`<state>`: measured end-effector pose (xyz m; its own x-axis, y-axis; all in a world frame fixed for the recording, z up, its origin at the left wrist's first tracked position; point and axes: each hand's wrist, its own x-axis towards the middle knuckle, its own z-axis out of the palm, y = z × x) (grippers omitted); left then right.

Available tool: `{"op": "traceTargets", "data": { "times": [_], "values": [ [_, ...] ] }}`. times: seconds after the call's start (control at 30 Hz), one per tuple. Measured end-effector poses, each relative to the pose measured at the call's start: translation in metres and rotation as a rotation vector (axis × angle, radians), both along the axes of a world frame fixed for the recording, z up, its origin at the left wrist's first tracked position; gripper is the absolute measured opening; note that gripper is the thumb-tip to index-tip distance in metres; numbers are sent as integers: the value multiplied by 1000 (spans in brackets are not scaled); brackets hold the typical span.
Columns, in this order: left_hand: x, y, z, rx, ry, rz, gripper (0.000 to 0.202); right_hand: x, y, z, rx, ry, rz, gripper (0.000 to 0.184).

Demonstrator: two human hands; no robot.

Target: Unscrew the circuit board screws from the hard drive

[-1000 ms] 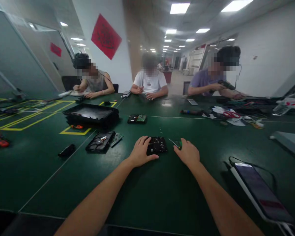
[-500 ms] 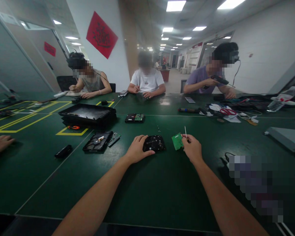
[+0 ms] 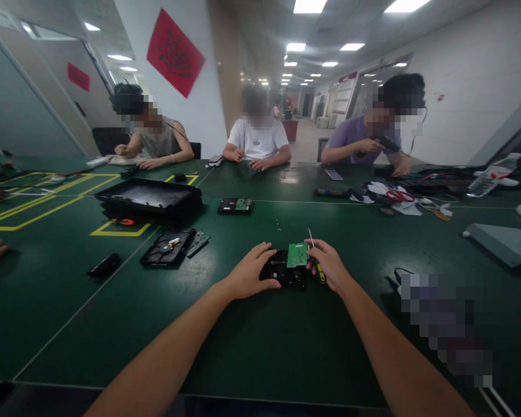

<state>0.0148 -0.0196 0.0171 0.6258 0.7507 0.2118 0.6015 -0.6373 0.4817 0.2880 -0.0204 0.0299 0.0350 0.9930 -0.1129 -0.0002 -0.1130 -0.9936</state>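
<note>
My left hand [image 3: 249,275] grips the left end of a black hard drive [image 3: 290,279] lying flat on the green table, its thumb on the near side and its fingers along the far side. Pinched in my right hand [image 3: 330,267] is a green circuit board [image 3: 297,255], which overlaps the drive's right part in this view. Whether board and drive touch, I cannot tell. The same hand also holds a screwdriver [image 3: 320,273] with a yellow and black handle, its thin shaft pointing away from me. Several tiny screws [image 3: 278,225] lie beyond the drive.
To the left lie a black drive casing [image 3: 167,249], a loose circuit board [image 3: 198,243] and a black object [image 3: 104,265]. Farther off are a black tray [image 3: 147,194] and another drive [image 3: 235,205]. Red scissors [image 3: 400,197] and a grey box [image 3: 503,243] lie right. Three people sit opposite.
My right hand has brought the circuit board and screwdriver left, from beside the hard drive to over its right part. The drive appears slightly nearer and turned a little, with my left hand still gripping it.
</note>
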Motion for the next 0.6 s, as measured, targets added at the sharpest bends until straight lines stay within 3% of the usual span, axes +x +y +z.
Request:
{"op": "traceTargets", "data": {
  "times": [0.33, 0.6],
  "values": [
    [3, -7, 6, 86, -12, -35, 78, -5, -4, -6, -36, -90, 157, 37],
    [6, -11, 12, 106, -5, -62, 67, -5, -7, -2, -34, -162, 112, 36]
  ]
}}
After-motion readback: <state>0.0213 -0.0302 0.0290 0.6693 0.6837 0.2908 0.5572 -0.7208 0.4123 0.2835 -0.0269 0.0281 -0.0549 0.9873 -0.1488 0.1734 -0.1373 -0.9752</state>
